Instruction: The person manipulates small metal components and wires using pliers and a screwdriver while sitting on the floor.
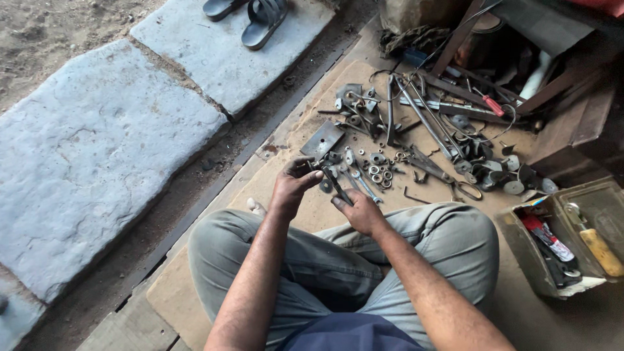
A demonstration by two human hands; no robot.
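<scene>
Left hand (294, 185) just left of centre frame, fingers curled and pinched on a small dark metal part (316, 166) at the fingertips. Right hand (359, 211) just right of it, closed round the lower end of a slim dark hand tool (338, 186), exact kind hard to tell, whose tip slants up and left to meet the small part. Hands close together, above crossed legs in grey-green trousers (448, 240).

Just beyond the fingertips, on a sheet of cardboard (195, 286) over the floor: a cluster of washers and nuts (379, 170), a spanner (364, 185), a flat metal plate (322, 140). Further up and right, long rods and bars (422, 117), a red-handled screwdriver (492, 104), a heap of round metal fittings (500, 172).

At right edge, an open olive metal toolbox (520, 247) with a yellow-handled tool (601, 250) inside. Along the left of frame, grey stone slabs (84, 149); at top centre, a pair of dark sandals (263, 19) on one slab.
</scene>
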